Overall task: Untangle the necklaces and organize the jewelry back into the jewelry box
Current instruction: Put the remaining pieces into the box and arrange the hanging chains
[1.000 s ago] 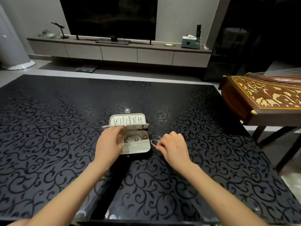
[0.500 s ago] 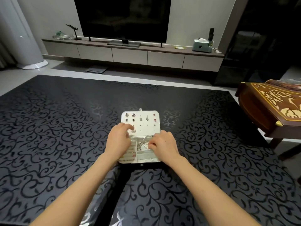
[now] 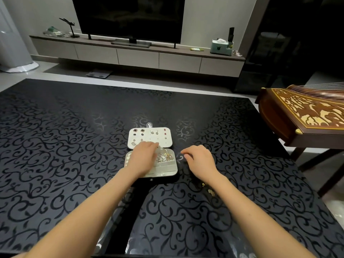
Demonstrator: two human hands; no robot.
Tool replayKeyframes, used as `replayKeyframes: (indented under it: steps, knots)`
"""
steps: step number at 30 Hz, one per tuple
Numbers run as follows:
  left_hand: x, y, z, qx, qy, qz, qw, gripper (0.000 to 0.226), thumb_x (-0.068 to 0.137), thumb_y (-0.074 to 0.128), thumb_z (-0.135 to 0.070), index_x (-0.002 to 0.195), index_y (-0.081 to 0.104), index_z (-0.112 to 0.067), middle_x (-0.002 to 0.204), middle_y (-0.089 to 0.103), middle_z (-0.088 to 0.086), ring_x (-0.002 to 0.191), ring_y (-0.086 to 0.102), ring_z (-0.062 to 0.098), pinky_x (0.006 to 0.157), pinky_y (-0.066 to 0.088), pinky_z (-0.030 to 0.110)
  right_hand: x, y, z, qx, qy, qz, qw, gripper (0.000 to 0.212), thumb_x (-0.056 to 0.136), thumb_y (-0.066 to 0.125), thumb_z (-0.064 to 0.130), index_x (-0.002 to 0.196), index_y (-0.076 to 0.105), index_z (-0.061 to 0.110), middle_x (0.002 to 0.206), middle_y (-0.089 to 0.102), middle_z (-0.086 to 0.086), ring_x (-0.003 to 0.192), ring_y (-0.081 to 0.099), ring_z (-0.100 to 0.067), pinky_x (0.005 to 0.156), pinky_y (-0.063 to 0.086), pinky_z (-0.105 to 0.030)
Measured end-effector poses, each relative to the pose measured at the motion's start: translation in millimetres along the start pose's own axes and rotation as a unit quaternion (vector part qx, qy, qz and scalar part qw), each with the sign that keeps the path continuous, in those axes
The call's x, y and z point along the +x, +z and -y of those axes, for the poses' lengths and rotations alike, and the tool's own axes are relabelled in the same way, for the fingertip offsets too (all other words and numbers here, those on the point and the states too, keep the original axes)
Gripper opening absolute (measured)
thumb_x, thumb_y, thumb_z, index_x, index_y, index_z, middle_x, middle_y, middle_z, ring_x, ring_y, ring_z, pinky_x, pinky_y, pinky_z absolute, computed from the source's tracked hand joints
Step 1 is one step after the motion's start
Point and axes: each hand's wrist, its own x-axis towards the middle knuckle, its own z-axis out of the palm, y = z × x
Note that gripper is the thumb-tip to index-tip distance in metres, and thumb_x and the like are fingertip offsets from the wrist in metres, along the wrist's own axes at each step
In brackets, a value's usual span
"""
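Jewelry box (image 3: pixel 168 172) sat open near mid-table, just ahead of the person. Lid (image 3: pixel 158 142) was folded flat away from them and base (image 3: pixel 163 165) was nearer, with the hinge line running left-right between the two. Opened out, the long axis ran near-to-far; each half's own long side ran left-right. Clasp tab (image 3: pixel 149 124) stuck out at the lid's far edge, pointing away from the person. The lid's inner panel carried rows of earrings (image 3: pixel 138 130). The base's far-right compartment held a bangle (image 3: pixel 161 155) with a clump of gold chains (image 3: pixel 169 156) touching it. Left hand (image 3: pixel 143 159) lay palm-down over the left part of the base, its fingers (image 3: pixel 151 146) together and fairly straight, tips at the hinge, gripping nothing visible. Right hand (image 3: pixel 200 161) was on the table (image 3: pixel 55 146) just right of the box and not touching it. Its fingers (image 3: pixel 186 152) were curled with thumb and forefinger close; couldn't tell if they pinched anything. Small gold pieces (image 3: pixel 210 191) lay on the table beside the right forearm. The table was black with a scroll pattern. A wooden zither (image 3: pixel 305 112) stood off the right edge, and a TV (image 3: pixel 128 17) on a low console (image 3: pixel 137 56) stood beyond.
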Motion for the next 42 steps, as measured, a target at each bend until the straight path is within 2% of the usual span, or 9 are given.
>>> replayKeyframes:
  steps: [4,8,14,22,26,29,35,38,42]
  knots:
    - [13.5,-1.1,-1.0,-0.037,-0.039,-0.038,0.998,0.020,0.089,0.053,-0.006,0.103,0.067,-0.003,0.099,0.059,0.016,0.097,0.052,0.035,0.081,0.039,0.039,-22.3,-16.1,-23.2,-0.055,0.056,0.034,0.996,0.022,0.095,0.049,0.029,0.108,0.067,0.024,0.106,0.067,0.006,0.107,0.052,-0.019,0.092,0.042,-0.032]
    - [19.4,-1.9,-3.9,-0.024,-0.023,-0.028,0.999,0.014,0.085,0.053,0.000,0.093,0.065,-0.002,0.091,0.059,0.016,0.091,0.052,0.033,0.071,0.033,0.032,-48.4,-24.8,-37.9,-0.059,0.100,0.100,0.988,0.016,0.091,0.055,0.038,0.094,0.067,0.027,0.092,0.067,0.009,0.096,0.055,-0.013,0.078,0.044,-0.027]
    - [27.4,-7.4,-16.2,0.008,-0.040,0.021,0.999,0.017,0.086,0.052,0.000,0.094,0.066,-0.006,0.090,0.061,0.011,0.085,0.053,0.027,0.067,0.034,0.029,-72.1,-37.3,-53.5,-0.056,0.154,0.148,0.975,0.018,0.083,0.064,0.041,0.085,0.064,0.023,0.077,0.063,0.011,0.077,0.057,-0.008,0.070,0.046,-0.025]
    - [25.3,-12.5,-14.0,0.000,-0.038,0.093,0.995,0.023,0.084,0.053,0.000,0.097,0.069,-0.011,0.096,0.068,0.006,0.086,0.057,0.021,0.070,0.042,0.025,-83.4,-28.9,-47.8,-0.047,0.141,0.169,0.974,0.010,0.086,0.062,0.028,0.082,0.063,0.019,0.082,0.063,0.006,0.085,0.058,-0.014,0.073,0.045,-0.025]
    - [24.6,-13.8,-15.6,-0.007,-0.033,0.107,0.994,0.023,0.084,0.055,-0.002,0.099,0.069,-0.013,0.096,0.068,0.007,0.089,0.061,0.024,0.075,0.048,0.029,-81.7,-33.3,-47.0,-0.018,0.146,0.156,0.977,0.014,0.087,0.063,0.027,0.081,0.065,0.014,0.083,0.065,0.005,0.076,0.057,-0.009,0.068,0.043,-0.021]
    - [26.4,-18.1,-16.7,-0.013,-0.022,0.112,0.993,0.018,0.083,0.055,-0.004,0.091,0.067,-0.014,0.090,0.067,0.004,0.084,0.061,0.023,0.073,0.050,0.031,-76.4,-36.3,-42.5,0.020,0.152,0.166,0.974,0.012,0.086,0.065,0.030,0.079,0.064,0.020,0.086,0.067,0.009,0.077,0.059,-0.006,0.071,0.046,-0.020]
    - [19.7,-27.1,-15.0,-0.058,0.006,0.074,0.996,0.015,0.086,0.058,-0.012,0.094,0.070,-0.014,0.095,0.066,0.001,0.086,0.058,0.017,0.071,0.039,0.022,-61.4,-43.7,-34.0,-0.034,0.143,0.208,0.967,0.010,0.082,0.070,0.032,0.078,0.071,0.023,0.080,0.069,0.014,0.078,0.061,-0.003,0.072,0.049,-0.023]
    - [14.7,-39.9,-7.2,-0.106,-0.016,0.037,0.994,0.012,0.085,0.062,-0.012,0.092,0.071,-0.014,0.094,0.066,-0.001,0.083,0.057,0.014,0.073,0.041,0.022,-48.6,-50.7,-22.5,0.010,0.136,0.190,0.972,0.015,0.080,0.070,0.031,0.066,0.066,0.029,0.065,0.064,0.017,0.063,0.055,0.003,0.061,0.042,-0.019]
    - [4.2,-52.9,9.2,-0.131,-0.062,0.022,0.989,0.010,0.084,0.064,-0.016,0.089,0.072,-0.013,0.085,0.065,-0.005,0.080,0.057,0.011,0.065,0.038,0.015,-20.0,-38.9,13.8,0.183,0.087,0.180,0.963,0.021,0.076,0.073,0.019,0.059,0.065,0.029,0.065,0.064,0.012,0.063,0.055,0.000,0.070,0.048,-0.023]
